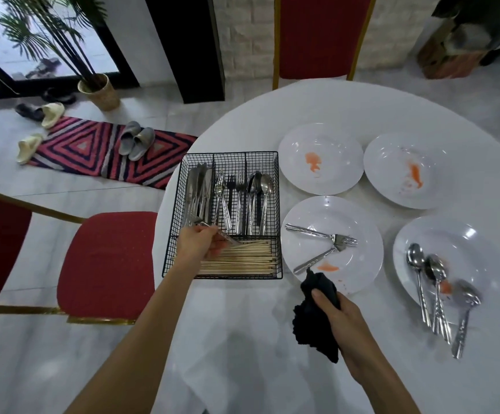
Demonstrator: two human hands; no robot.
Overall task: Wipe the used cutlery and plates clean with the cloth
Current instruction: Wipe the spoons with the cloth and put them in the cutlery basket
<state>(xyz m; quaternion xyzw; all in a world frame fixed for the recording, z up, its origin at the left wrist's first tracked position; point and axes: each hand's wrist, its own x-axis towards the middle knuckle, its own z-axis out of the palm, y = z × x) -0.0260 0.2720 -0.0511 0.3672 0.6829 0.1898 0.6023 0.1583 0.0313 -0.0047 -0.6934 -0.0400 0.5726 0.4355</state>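
Carefully: your left hand (199, 242) pinches a utensil (222, 236) over the wire caddy (277, 216) and your right hand (337, 316) grips the black cloth (311, 321) beside the smeared plate (362, 216), so it may drag sauce onto the white surface (242, 339).

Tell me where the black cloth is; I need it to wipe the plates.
In the head view, the black cloth is bunched in the right hand, just near of the plate with two forks.

From my feed I log: pale marble floor (159, 121); striped rug (93, 150) with slippers (136, 140); potted palm (98, 91) by glass door (48, 40); two red chairs (108, 264); white brick wall (245, 34).
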